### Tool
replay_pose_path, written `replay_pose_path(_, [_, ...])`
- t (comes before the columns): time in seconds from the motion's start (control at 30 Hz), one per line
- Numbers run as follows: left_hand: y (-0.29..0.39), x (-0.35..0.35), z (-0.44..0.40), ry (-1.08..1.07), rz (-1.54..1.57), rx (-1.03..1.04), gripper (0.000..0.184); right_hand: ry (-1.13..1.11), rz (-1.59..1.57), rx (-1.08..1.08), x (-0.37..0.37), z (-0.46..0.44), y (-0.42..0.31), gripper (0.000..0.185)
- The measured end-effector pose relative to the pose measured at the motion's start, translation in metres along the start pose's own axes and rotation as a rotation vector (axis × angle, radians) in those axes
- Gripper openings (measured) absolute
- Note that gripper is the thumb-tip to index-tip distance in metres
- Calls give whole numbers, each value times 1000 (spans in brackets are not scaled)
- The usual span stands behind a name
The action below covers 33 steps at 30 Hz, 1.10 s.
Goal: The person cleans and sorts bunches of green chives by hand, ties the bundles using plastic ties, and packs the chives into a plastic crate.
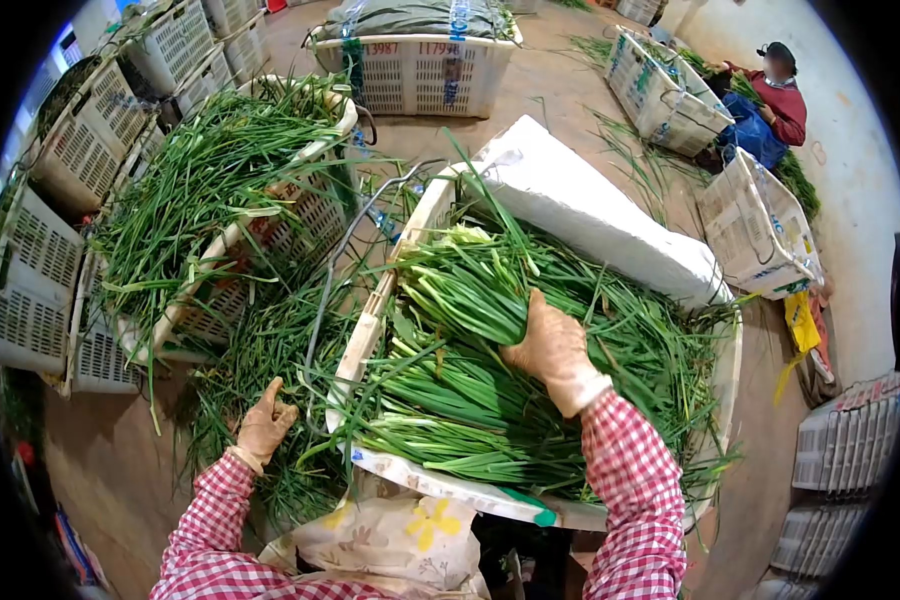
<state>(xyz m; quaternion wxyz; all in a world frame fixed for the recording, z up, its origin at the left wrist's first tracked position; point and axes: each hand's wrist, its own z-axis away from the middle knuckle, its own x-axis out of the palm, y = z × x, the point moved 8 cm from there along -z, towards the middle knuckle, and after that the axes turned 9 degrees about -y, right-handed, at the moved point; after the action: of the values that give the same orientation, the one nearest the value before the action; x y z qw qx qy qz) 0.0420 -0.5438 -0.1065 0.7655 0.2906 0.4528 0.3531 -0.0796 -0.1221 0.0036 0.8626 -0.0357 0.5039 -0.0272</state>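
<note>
My right hand [555,350], in a thin tan glove, is closed round a bunch of green chives [465,295] with their pale cut ends pointing left. It is over a white crate [362,345], where more bunches of chives [445,435] lie side by side. Loose leaves [660,370] fill the crate's right part. My left hand [268,420], gloved too, is outside the crate to its left, above a heap of loose green leaves [270,350]. Its thumb and index finger stand apart, and no object shows in it.
A plastic crate heaped with loose chives [220,170] stands at left. A white foam slab [600,215] leans along the far side of my crate. Stacked crates [35,270] line the left, and a covered crate [420,75] stands behind. Another person [778,95] sits among crates at upper right.
</note>
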Motion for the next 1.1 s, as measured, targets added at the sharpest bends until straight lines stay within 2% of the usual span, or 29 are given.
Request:
replay_pose_path(0.07, [3, -3, 3, 8, 33, 20, 70, 52, -47, -29, -3, 0, -2, 88])
replay_pose_path(0.13, [13, -8, 4, 17, 62, 46, 70, -62, -139, 12, 4, -17, 8, 91])
replay_pose_path(0.2, [26, -12, 2, 31, 34, -7, 71, 17, -227, -71, -5, -31, 13, 103])
replay_pose_path(0.27, [44, -17, -2, 58, 30, 117, 71, -95, -191, -20, -7, -37, 9, 101])
replay_pose_path(0.37, [83, -22, -8, 61, 81, 188, 70, -45, -263, 0, -11, -12, 12, 95])
replay_pose_path(0.47, [133, -26, -5, -10, 288, 368, 67, 116, -650, -199, -15, 10, 44, 82])
replay_pose_path(0.5, [147, -31, -3, 79, 197, 351, 66, 121, -803, -234, -23, 21, 56, 72])
replay_pose_path(0.53, [162, -34, -1, 164, 107, 335, 65, 133, -1093, -284, -18, 22, 73, 63])
replay_pose_path(0.6, [191, -29, -6, 139, 272, 434, 60, 100, -1420, -368, -12, 24, 100, 57])
replay_pose_path(0.63, [214, -22, -8, 66, 310, 478, 58, 138, -1478, -407, -10, 24, 109, 52])
replay_pose_path(0.7, [259, 0, -18, -46, 398, 586, 46, 169, -1505, -426, -4, 19, 120, 51])
replay_pose_path(0.73, [276, 14, -26, -64, 293, 621, 39, 186, -1520, -430, -3, 17, 119, 51])
replay_pose_path(0.77, [293, 35, -34, -159, 352, 570, 38, 255, -1638, -399, 15, 7, 131, 52])
replay_pose_path(0.8, [299, 61, -44, -242, 504, 523, 33, 258, -1472, -453, 9, 3, 129, 48])
replay_pose_path(0.83, [306, 87, -47, -316, 664, 368, 32, 274, -1309, -504, 3, 1, 127, 45])
replay_pose_path(0.87, [316, 110, -52, -385, 867, 349, 36, 129, -1583, -390, -2, 10, 112, 42])
replay_pose_path(0.9, [329, 117, -60, -304, 960, 395, 39, 115, -1706, -394, -6, 16, 100, 39])
replay_pose_path(0.93, [340, 123, -70, -233, 1057, 441, 43, 183, -1558, -326, 0, 6, 112, 37])
replay_pose_path(1.0, [351, 135, -108, -141, 1256, 513, 48, 219, -1576, -384, 3, 12, 112, 40])
replay_pose_path(1.07, [331, 165, -160, -79, 1290, 410, 46, 227, -1486, -405, -5, 25, 100, 47])
replay_pose_path(1.1, [307, 190, -202, -114, 1339, 312, 45, 235, -1453, -397, -1, 25, 96, 54])
